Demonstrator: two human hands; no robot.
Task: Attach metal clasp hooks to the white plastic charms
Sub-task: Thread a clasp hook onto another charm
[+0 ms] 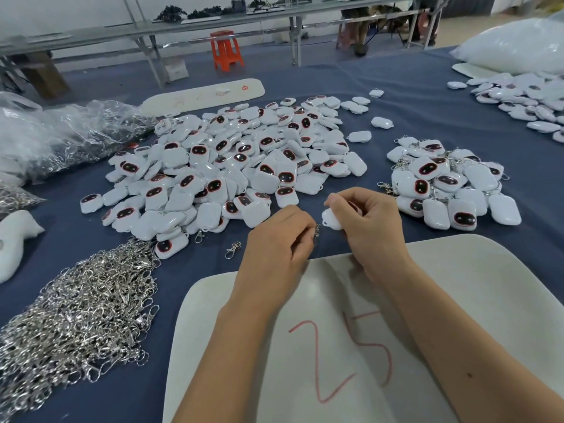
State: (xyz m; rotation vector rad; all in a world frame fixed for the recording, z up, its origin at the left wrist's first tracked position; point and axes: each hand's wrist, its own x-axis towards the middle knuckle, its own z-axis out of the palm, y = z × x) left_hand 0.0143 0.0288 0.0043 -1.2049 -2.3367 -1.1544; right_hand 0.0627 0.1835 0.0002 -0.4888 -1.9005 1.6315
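My right hand [370, 227] pinches a white plastic charm [332, 219] just above the blue table. My left hand [277, 239] is closed around a metal clasp hook [317, 231], whose tip sticks out a short way from the charm's loop. A big heap of loose white charms [232, 166] with dark faces lies beyond my hands. To the right sits a smaller pile of charms with hooks on them [448, 184]. A heap of silver clasp hooks [82, 312] spreads at the lower left. Two single hooks [232, 249] lie near my left hand.
A white tray [488, 294] marked "25" in red lies under my forearms. Clear bags of hooks [61, 132] sit at the far left, another white tray [207, 94] at the back, more charms [531, 102] and a white bag [518, 44] at the far right. An orange stool [226, 50] stands beyond the table.
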